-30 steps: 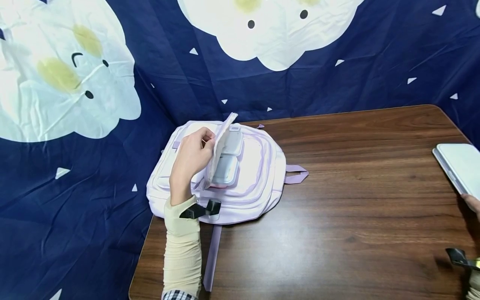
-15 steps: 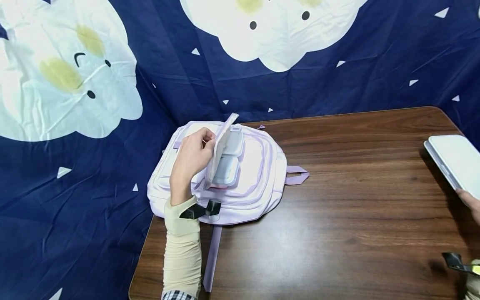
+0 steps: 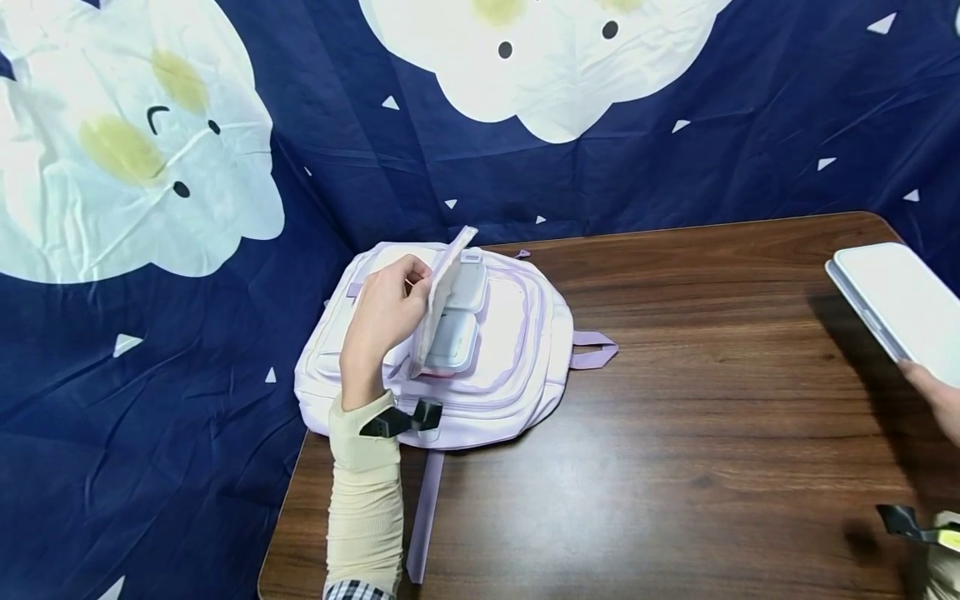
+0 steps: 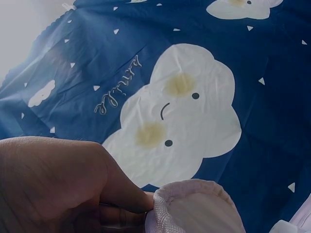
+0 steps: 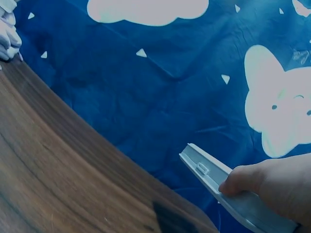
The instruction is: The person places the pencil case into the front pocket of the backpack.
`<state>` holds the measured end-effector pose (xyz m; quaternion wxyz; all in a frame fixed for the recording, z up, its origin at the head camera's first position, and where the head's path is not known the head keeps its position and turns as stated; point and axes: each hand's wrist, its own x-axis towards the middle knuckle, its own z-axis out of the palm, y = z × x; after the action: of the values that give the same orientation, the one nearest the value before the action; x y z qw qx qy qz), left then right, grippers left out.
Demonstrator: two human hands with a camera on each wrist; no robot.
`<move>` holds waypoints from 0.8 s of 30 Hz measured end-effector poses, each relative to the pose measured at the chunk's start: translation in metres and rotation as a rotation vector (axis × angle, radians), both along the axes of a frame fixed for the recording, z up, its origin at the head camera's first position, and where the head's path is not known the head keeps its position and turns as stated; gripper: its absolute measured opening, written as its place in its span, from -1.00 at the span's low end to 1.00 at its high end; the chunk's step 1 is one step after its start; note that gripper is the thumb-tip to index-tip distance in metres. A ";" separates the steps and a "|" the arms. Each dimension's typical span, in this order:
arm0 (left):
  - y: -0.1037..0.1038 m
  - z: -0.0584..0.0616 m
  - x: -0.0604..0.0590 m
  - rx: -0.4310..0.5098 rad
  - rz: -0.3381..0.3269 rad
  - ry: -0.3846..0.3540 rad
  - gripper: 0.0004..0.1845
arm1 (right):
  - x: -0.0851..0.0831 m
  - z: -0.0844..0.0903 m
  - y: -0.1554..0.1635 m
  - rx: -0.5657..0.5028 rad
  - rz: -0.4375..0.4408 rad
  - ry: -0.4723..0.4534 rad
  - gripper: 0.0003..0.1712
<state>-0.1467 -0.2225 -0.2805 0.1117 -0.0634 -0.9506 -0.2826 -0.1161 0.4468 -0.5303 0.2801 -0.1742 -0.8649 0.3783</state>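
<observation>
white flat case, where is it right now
In the head view the white flat case is at the far right edge, held by the right hand above the wooden table, well apart from the lilac backpack at the table's left end.

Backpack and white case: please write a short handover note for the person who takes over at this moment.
Left hand: pinches the backpack's flap and holds it up; the pocket is open.
Right hand: grips the white case at the table's right edge, lifted off the table.
Backpack: lies flat on the table's left end, with two grey boxes showing in the open pocket.
Done: pocket opened, case picked up.
Left: probably bring the case to the backpack and put it in.
</observation>
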 end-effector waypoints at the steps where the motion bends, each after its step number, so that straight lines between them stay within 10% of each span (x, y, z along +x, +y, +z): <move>1: 0.000 0.000 0.000 -0.001 0.000 0.002 -0.83 | -0.001 0.000 -0.001 -0.011 0.004 0.017 -0.15; 14: 0.001 0.000 0.002 0.005 -0.002 -0.008 -0.83 | 0.022 0.099 -0.104 -0.095 0.040 0.090 -0.17; 24: 0.002 0.001 0.002 0.012 -0.005 -0.004 -0.82 | 0.022 0.122 -0.123 0.031 0.110 0.027 -0.20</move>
<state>-0.1445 -0.2210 -0.2794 0.1095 -0.0644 -0.9490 -0.2887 -0.0945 0.3234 -0.4088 0.2729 -0.1170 -0.8751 0.3821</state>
